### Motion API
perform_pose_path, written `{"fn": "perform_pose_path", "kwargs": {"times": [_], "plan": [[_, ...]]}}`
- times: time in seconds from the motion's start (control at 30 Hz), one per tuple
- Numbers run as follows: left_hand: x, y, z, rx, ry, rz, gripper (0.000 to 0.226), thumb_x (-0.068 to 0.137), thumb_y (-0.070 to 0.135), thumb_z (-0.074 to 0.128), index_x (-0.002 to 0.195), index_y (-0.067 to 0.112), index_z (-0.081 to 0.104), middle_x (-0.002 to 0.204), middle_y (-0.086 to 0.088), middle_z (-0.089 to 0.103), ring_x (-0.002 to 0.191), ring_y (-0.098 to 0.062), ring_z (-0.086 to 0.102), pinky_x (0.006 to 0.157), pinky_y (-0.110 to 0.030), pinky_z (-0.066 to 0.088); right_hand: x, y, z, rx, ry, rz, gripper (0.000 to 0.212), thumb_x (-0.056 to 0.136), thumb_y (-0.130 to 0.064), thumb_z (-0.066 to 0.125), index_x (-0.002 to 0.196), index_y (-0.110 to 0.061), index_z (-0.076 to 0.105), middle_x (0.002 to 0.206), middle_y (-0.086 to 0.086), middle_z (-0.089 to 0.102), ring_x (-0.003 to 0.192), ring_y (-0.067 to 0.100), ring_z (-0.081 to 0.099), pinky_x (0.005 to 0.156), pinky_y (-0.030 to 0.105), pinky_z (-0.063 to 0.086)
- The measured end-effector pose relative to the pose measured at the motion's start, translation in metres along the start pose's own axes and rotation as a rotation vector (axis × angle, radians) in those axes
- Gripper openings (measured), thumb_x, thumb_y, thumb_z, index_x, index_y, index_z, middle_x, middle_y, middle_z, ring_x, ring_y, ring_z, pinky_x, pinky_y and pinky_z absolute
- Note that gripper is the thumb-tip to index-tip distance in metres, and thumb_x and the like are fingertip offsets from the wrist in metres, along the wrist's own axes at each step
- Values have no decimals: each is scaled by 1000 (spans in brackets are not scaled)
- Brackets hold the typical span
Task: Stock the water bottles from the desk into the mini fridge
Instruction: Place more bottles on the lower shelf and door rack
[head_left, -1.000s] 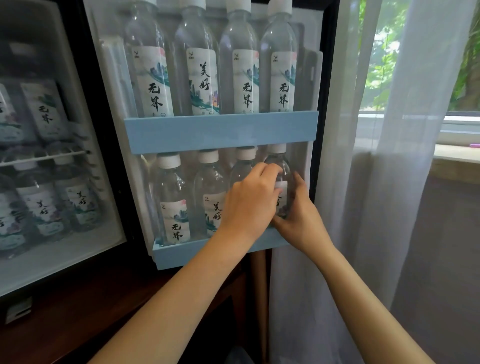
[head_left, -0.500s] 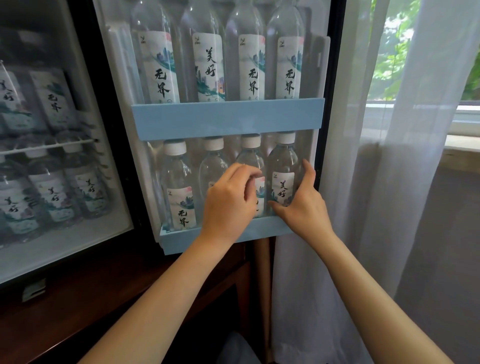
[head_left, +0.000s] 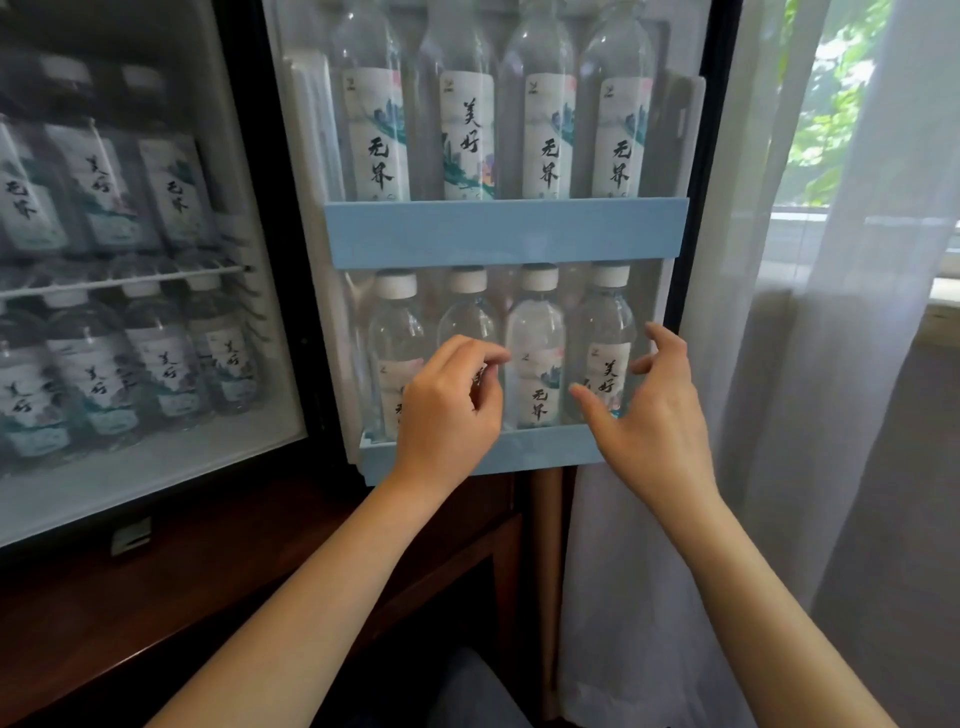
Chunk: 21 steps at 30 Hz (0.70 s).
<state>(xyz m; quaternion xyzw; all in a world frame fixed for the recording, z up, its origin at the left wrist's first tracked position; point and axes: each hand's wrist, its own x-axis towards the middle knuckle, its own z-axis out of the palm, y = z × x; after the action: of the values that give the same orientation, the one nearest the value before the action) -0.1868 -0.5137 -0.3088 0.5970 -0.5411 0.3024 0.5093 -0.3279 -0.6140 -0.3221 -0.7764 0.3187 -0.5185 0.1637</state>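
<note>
Head-worn camera looks down, close to fridge door (head_left: 504, 234).

Four clear white-capped water bottles (head_left: 535, 358) upright on lower door shelf (head_left: 540, 449); mini fridge (head_left: 296, 234) open.
</note>
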Motion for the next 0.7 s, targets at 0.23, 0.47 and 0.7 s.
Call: {"fn": "perform_pose_path", "kwargs": {"times": [0.23,0.47,0.7], "plan": [[-15,-23,-52,105,33,-14,13,81,-7,59,85,1,68,80,-6,64,53,-9,47,56,-9,36,-24,-61,46,138,-25,-304,15,86,-11,60,99,-5,56,83,4,57,75,18,54,68,22,39],[-44,-78,-143,350,102,-160,13,80,-6,57,85,3,66,79,-5,62,62,-4,45,59,-10,33,-52,-139,120,293,-290,-527,9,86,-11,55,89,-6,62,82,8,63,72,26,59,61,40,49],[-101,-126,-251,598,161,-372,16,77,-6,59,84,7,66,80,-3,63,50,-6,44,56,-15,32,-105,-215,197,413,-575,-662,8,85,-10,60,90,-9,65,83,6,67,74,26,62,62,31,47]]}}
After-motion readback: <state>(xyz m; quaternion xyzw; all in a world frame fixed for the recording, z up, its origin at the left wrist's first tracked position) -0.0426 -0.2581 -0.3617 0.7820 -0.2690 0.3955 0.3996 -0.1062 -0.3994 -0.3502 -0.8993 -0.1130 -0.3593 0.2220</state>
